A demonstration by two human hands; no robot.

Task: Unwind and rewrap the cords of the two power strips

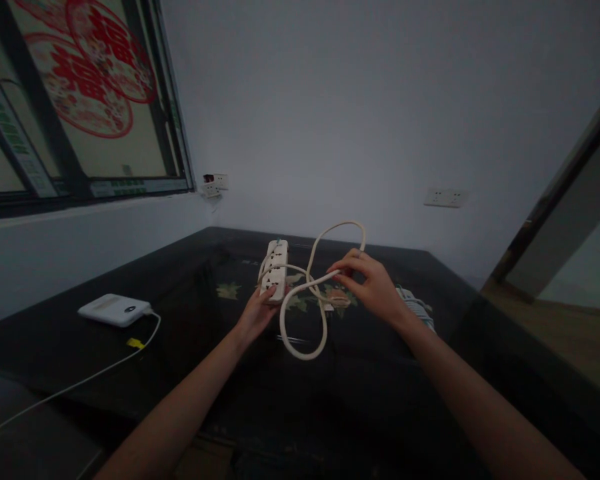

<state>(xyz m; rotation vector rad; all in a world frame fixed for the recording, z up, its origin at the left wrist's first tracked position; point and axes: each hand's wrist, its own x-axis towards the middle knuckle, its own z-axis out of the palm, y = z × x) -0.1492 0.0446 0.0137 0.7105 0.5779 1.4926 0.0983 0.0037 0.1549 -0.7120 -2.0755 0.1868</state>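
White power strip clamped in left grip; right grip pinched on cream cord, looping between grips.

The power strip and its looped cord are creamy white — the tabletop glossy black with muted green leaf shapes — while red circular designs mark the window.

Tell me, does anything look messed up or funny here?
The cord looks tangled: it loops and crosses itself between the power strip in the left hand and the right hand. I see no spill.
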